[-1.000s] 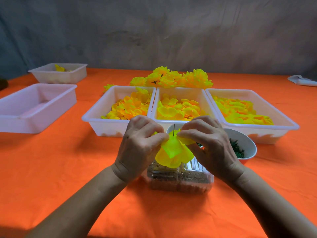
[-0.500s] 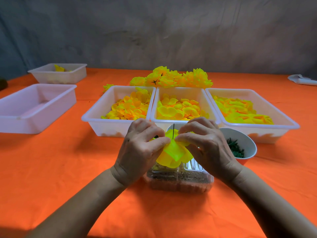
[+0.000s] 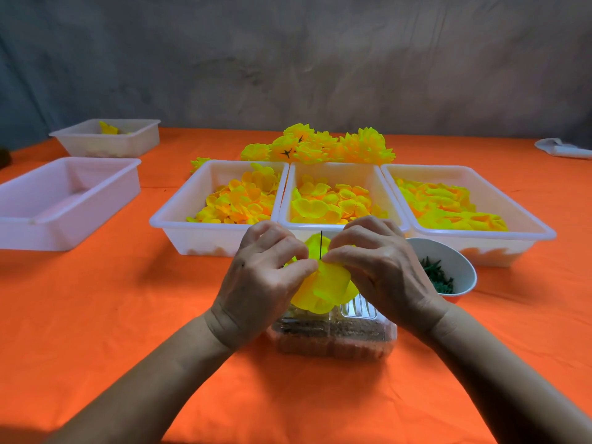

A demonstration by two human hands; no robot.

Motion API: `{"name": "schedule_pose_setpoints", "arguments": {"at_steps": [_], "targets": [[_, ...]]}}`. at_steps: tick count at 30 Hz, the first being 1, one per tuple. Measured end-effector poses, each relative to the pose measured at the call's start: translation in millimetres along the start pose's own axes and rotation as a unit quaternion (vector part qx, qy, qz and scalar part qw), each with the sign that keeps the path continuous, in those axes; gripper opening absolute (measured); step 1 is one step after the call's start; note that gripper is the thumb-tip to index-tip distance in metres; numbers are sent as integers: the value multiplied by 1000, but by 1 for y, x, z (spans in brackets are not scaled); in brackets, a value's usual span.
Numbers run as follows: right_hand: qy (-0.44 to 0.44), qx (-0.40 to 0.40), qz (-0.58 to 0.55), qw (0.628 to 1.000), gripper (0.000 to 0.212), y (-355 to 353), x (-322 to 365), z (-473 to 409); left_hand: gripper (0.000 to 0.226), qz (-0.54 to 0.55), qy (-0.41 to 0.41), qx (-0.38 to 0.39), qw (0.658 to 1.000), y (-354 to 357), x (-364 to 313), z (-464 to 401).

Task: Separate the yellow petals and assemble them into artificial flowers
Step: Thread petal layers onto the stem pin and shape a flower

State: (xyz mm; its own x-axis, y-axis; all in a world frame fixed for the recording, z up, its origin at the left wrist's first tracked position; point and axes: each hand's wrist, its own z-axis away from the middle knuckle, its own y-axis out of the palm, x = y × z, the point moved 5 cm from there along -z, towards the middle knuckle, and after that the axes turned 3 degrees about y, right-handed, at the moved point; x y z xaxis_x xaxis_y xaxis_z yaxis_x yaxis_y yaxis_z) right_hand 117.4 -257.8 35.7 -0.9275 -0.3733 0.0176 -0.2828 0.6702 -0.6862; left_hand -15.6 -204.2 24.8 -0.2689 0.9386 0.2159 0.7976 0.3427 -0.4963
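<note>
My left hand and my right hand meet over a clear plastic box. Between their fingertips they pinch a yellow petal cluster. A thin dark stem wire sticks straight up through it. Three white trays hold loose yellow petals: the left tray, the middle tray and the right tray. Behind them lie finished yellow flowers.
A white bowl with dark green pieces sits right of my hands. At the left stand a large white tray and a smaller tray with a yellow piece in it. A white cloth lies far right on the orange tablecloth.
The fingertips of both hands have closed in on the wire. The petal cluster sits a little lower and flatter on it. The arms have hardly moved.
</note>
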Motion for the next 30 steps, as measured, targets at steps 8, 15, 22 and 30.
{"name": "schedule_pose_setpoints", "arguments": {"at_steps": [8, 15, 22, 30], "targets": [[-8, 5, -5, 1000, 36, -2, 3, -4, 12, -14, 4, 11, 1000, 1, 0, -1], [-16, 6, 5, 1000, 30, -1, 2, -3, 11, 0, -17, 21, 1000, 1, 1, -2], [-36, 23, 38, 998, 29, 3, 5, 0, 12, -25, -1, 26, 999, 5, -1, 2], [-37, 41, 31, 998, 25, 4, 2, 3, 11, -31, 7, 26, 999, 5, -1, 7]]}}
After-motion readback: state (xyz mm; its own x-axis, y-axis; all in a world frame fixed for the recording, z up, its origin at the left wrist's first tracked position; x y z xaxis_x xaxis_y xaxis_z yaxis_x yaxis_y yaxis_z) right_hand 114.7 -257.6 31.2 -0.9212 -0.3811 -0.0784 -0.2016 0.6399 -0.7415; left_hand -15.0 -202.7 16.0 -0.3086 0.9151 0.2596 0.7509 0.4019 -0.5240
